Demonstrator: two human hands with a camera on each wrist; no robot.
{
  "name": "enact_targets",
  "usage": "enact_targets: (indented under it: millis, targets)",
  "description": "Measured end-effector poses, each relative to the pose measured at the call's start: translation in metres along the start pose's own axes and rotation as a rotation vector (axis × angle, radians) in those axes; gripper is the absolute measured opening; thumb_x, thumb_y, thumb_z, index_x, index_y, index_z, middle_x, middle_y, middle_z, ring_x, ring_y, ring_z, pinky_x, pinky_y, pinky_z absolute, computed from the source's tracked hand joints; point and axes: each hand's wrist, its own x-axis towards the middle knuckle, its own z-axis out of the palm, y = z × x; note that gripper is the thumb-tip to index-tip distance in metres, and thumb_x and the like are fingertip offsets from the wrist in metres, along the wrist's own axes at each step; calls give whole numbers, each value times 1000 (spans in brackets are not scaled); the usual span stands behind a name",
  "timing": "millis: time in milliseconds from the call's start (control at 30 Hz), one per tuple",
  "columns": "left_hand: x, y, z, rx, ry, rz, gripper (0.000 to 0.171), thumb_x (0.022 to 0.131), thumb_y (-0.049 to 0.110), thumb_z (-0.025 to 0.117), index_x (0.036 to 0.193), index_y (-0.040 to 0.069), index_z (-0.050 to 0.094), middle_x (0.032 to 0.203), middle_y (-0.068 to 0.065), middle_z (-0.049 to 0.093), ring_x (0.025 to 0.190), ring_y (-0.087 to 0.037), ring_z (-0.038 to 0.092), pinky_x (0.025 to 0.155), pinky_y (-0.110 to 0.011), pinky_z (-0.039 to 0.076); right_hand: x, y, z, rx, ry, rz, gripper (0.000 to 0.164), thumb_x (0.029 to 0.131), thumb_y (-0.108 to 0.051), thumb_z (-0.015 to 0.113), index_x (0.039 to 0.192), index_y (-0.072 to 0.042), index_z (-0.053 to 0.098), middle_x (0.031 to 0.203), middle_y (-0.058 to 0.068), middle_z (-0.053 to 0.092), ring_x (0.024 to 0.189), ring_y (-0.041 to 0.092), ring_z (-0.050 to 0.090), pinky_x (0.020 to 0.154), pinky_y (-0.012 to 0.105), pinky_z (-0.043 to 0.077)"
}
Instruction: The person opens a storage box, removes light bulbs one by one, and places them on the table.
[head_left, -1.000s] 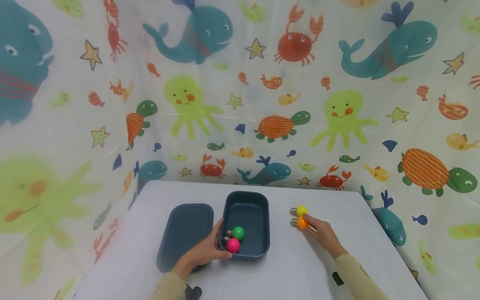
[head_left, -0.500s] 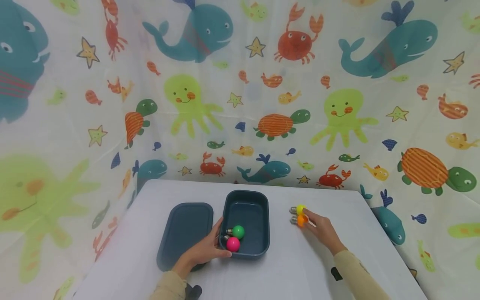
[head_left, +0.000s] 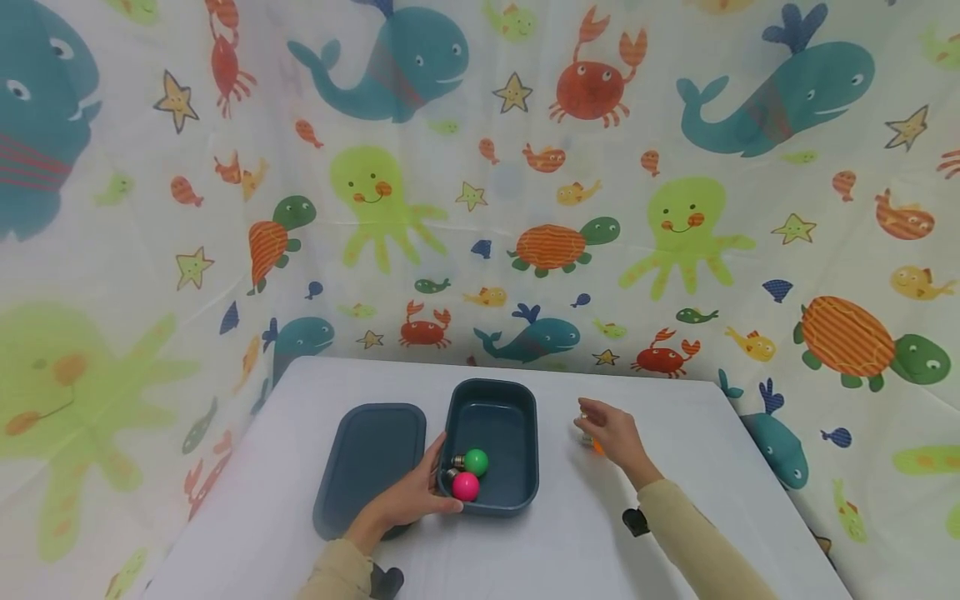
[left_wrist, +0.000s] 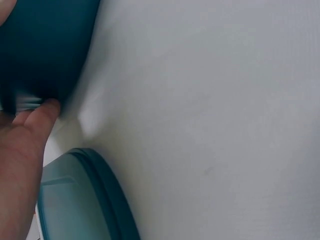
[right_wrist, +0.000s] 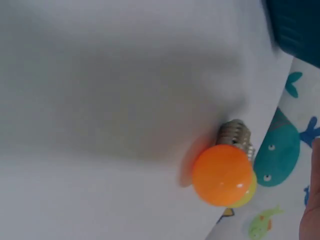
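Observation:
My left hand (head_left: 405, 502) holds the near left corner of a dark blue rectangular container (head_left: 510, 442), thumb at the front rim and fingers along the outer left side. Inside it lie a green light bulb (head_left: 476, 462) and a pink light bulb (head_left: 466, 487) with metal screw bases. My right hand (head_left: 617, 433) is raised over two more bulbs on the table. In the right wrist view, an orange bulb (right_wrist: 222, 175) lies in front of a yellow bulb (right_wrist: 246, 195); the hand is apart from both at the right edge. The head view hides the yellow one behind the hand.
A dark blue lid (head_left: 375, 458) lies flat to the left of the container, partly under the left forearm. The white table (head_left: 555, 550) ends at the back against a curtain (head_left: 480, 183) printed with sea animals.
My right hand has let go of the bulbs, lifting and shifting a little left over them. The left hand and the container stay where they were.

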Motion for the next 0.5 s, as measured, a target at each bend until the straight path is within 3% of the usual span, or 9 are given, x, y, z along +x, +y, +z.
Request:
enact_targets:
  millis: [233, 500]
  targets:
    - [0, 1, 0, -5, -2, 0, 115, 83, 21, 80, 157, 17, -7, 162, -21, 2, 142, -42, 28, 112, -55, 27, 0, -31, 11, -17, -35, 31, 52, 90, -21, 72, 136, -3, 56, 131, 19, 60, 119, 35, 59, 90, 42, 53]
    - [-1, 1, 1, 6, 3, -6, 114, 83, 22, 79, 157, 16, -7, 161, -22, 4, 141, -43, 29, 111, -55, 28, 1, -53, 21, -73, -43, -4, 50, 88, -23, 75, 131, -2, 60, 128, 18, 63, 115, 34, 62, 90, 43, 53]
